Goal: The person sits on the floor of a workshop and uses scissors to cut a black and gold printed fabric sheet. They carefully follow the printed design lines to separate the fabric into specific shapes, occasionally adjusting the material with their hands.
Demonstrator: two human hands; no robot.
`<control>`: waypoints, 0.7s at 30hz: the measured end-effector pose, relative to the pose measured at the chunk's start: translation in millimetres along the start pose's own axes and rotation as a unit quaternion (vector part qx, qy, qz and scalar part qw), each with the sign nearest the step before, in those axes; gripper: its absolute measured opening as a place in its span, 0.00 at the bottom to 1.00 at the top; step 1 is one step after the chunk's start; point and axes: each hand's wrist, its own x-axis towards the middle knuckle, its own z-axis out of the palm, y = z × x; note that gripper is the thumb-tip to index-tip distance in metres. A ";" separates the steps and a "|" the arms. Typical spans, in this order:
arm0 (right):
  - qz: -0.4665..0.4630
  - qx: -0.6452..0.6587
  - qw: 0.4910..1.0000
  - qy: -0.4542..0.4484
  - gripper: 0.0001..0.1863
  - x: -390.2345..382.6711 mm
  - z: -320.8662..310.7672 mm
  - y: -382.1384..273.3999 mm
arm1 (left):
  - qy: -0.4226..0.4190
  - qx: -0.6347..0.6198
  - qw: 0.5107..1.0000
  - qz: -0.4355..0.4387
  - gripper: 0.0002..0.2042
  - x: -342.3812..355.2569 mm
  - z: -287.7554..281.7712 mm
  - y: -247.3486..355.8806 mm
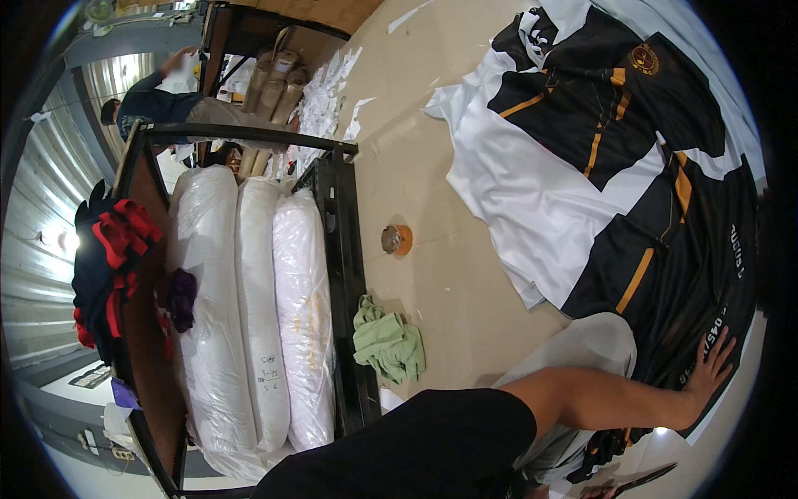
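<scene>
My left hand [705,376] lies open, fingers spread, on black printed fabric [715,249] with pale lettering. The cloth spreads over the right side of the floor in black panels with orange stripes, a round orange emblem and large white areas [532,191]. My right hand [600,491] is mostly cut off at the lower edge, closed on dark scissors [640,478], below a bunched piece of black and orange fabric [598,453]. My knee in grey trousers [582,341] is beside the spread cloth, partly under my left forearm.
A black metal rack [353,249] holds white wrapped rolls [208,316], with black-red cloth [108,266] over its rail. A small round orange container [396,239] and green cloth [386,345] lie on the tiled floor [432,316]. A co-worker [158,108] stands behind the rack near brown rolls and paper scraps.
</scene>
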 end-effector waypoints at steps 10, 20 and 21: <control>-0.008 0.010 1.000 0.009 0.26 -1.6 3.6 0.3 | -0.038 -0.007 0.999 0.012 0.57 1.9 -10.4 -2.1; 0.016 -0.004 0.999 0.033 0.24 3.8 -9.5 15.7 | -0.043 -0.013 0.999 0.016 0.59 2.6 -9.9 -1.9; 0.013 0.007 1.000 0.021 0.24 4.5 -11.3 16.8 | -0.043 -0.011 0.999 0.015 0.59 2.2 -9.7 -1.9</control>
